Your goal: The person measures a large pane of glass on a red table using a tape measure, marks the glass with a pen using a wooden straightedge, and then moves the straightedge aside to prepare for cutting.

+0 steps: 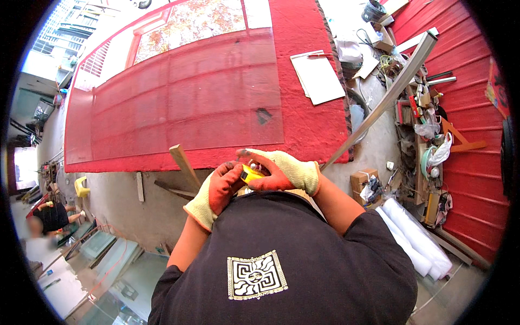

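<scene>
Both hands meet just in front of my chest, at the near edge of the red-covered table (306, 127). My right hand (279, 170), in a cream glove with a red palm, curls round a small yellow tape measure (249, 174) with a dark patch on it. My left hand (219, 189), gloved alike, has its fingers bent and closed against the tape measure's left side. Its fingertips are partly hidden. Beyond the hands a large clear glass sheet (189, 103) lies flat on the red cloth, reflecting a window and bars.
A white notepad (319, 78) with a red pen (319, 55) rests on the table's right. A long metal bar (387, 95) slants past the right edge. A wooden strip (184, 165) leans at the front. Clutter lines the red wall; another person (54, 216) is far left.
</scene>
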A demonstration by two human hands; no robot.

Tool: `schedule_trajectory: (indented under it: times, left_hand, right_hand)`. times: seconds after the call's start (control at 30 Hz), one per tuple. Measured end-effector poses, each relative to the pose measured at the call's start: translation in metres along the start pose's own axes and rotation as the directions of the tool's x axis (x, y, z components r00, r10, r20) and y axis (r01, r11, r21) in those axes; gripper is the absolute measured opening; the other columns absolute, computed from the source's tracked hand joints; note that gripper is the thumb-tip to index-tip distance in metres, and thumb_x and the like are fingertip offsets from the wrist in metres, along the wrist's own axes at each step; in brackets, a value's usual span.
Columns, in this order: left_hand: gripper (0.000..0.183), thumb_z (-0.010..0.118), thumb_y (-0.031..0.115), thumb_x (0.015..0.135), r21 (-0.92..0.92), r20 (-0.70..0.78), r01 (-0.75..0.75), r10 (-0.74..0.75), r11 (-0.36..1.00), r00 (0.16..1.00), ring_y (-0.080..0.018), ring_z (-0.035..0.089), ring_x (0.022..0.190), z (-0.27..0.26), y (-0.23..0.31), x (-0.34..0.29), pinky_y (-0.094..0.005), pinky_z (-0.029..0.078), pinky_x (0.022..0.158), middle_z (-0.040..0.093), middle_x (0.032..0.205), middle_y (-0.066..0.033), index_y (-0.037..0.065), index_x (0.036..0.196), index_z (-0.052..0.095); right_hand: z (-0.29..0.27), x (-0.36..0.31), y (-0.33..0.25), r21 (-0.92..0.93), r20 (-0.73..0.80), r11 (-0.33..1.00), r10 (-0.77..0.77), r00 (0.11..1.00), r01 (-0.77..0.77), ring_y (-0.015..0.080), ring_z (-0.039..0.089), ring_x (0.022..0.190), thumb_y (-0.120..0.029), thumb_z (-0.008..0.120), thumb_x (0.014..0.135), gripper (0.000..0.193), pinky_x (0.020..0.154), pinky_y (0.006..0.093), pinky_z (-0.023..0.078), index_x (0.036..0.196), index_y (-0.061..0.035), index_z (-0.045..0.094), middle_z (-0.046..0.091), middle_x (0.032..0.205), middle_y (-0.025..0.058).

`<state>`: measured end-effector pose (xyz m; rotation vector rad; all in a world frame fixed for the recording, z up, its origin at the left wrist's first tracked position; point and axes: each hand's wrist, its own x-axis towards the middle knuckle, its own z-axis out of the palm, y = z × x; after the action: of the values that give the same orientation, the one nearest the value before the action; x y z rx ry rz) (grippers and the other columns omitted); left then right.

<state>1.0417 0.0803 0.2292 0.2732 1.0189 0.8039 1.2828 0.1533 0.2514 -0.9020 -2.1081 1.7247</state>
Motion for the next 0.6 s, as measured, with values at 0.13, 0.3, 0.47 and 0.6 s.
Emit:
schedule_trajectory:
  times: [0.13,0.3,0.47,0.6]
  left_hand:
    - [0.022,0.069,0.027,0.109,0.11,-0.081,-0.06,0.069,0.992,0.994,-0.0123,0.069,0.095,0.004,-0.004,-0.006,-0.0268,0.056,0.087,0.07,0.106,-0.0019,0.008,0.119,0.065]
    - [0.023,0.07,0.026,0.109,0.361,-0.174,-0.216,0.293,0.907,0.94,-0.0089,0.064,0.094,-0.001,-0.015,-0.004,-0.0271,0.054,0.087,0.071,0.104,-0.0001,0.004,0.113,0.069]
    - [0.022,0.072,0.021,0.107,0.476,-0.203,-0.328,0.464,0.816,0.862,-0.0099,0.064,0.096,0.015,-0.015,-0.011,-0.0287,0.053,0.092,0.071,0.106,-0.0022,0.001,0.115,0.068]
    - [0.022,0.072,0.02,0.107,0.519,-0.077,-0.415,0.525,0.747,0.848,-0.0116,0.066,0.1,0.017,-0.011,-0.01,-0.0294,0.053,0.093,0.071,0.111,-0.004,0.0,0.115,0.069]
  right_hand:
    - [0.007,-0.003,0.015,0.131,0.027,0.991,-0.04,0.999,0.036,0.0344,0.069,0.129,-0.041,0.077,0.096,0.079,0.105,0.041,0.054,0.158,-0.0024,0.047,0.069,0.137,0.0256]
    - [0.025,0.001,0.029,0.388,0.052,0.921,0.028,0.998,-0.046,0.0231,0.059,0.136,-0.032,0.071,0.104,0.068,0.115,0.0379,0.047,0.157,0.0012,0.046,0.064,0.146,0.0163]
    - [0.035,0.012,0.035,0.473,-0.047,0.88,0.078,0.996,-0.047,0.0188,0.066,0.122,-0.044,0.062,0.11,0.056,0.102,0.0346,0.053,0.144,0.0002,0.06,0.072,0.131,0.014]
    - [0.026,0.019,0.008,0.321,-0.065,0.934,0.187,0.98,-0.157,0.0218,0.071,0.116,-0.054,0.066,0.106,0.063,0.098,0.0363,0.056,0.139,0.0004,0.066,0.076,0.122,0.0157]
